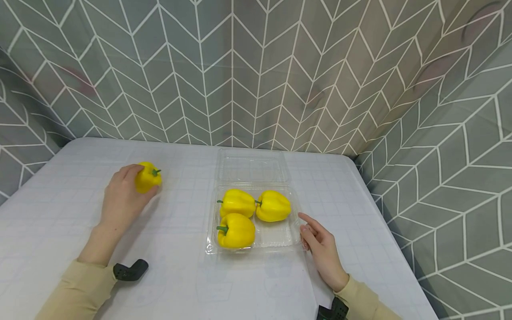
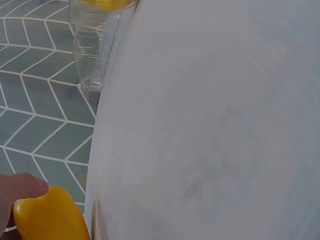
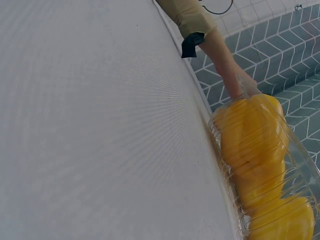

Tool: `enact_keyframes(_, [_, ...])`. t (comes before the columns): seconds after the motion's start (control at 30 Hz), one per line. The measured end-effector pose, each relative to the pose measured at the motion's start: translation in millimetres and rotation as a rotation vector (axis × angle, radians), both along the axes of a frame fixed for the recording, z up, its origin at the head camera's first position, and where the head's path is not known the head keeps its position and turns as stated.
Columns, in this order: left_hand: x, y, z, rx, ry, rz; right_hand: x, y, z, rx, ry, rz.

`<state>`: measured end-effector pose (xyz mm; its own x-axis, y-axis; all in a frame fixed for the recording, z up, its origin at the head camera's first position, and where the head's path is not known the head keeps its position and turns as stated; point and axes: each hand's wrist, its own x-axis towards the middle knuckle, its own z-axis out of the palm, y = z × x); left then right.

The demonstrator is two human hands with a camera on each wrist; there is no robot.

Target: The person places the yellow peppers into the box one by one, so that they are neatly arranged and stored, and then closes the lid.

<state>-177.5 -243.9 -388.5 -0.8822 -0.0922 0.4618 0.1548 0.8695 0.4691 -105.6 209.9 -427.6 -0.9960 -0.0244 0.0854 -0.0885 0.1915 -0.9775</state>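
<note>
Checked white tablecloth (image 1: 72,213), left hand (image 1: 120,200) fingers curled round glossy yellow pepper (image 1: 148,178), right hand (image 1: 322,249) fingers relaxed beside clear plastic tray (image 1: 276,238)

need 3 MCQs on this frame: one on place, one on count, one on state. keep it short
1. Where is the loose yellow pepper?
A. On the table left of the clear tray
B. Inside the tray
C. On the open lid

2. How many peppers lie in the clear tray?
A. Two
B. Three
C. Four

3. What is the left hand doing?
A. Lying flat on the table, away from the pepper
B. Pressing the lid down
C. Holding the loose pepper in a curled grip

Answers:
1. A: the head view shows it on the white table, apart from the tray and to its left.
2. B: two sit at the back and one at the front left; the front right space is bare.
3. C: the fingers curl round the pepper, while the right hand rests by the tray's right edge, fingers relaxed.
</note>
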Motion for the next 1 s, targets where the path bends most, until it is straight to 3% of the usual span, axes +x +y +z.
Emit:
enact_keyframes(0.4, [-1.2, -1.2, -3.7, 0.017, 0.018, 0.036, -0.2, 0.2, -0.6, 0.002, 0.01, -0.003])
enact_keyframes(0.73, [-7.8, -4.7, -17.0, 0.013, 0.081, 0.046, -0.5, 0.3, -1.3, 0.0, 0.009, 0.002])
enact_keyframes(1.0, [-10.5, -9.4, -25.7, 0.096, 0.085, 0.073, -0.3, -0.2, -0.5, 0.001, 0.002, 0.001])
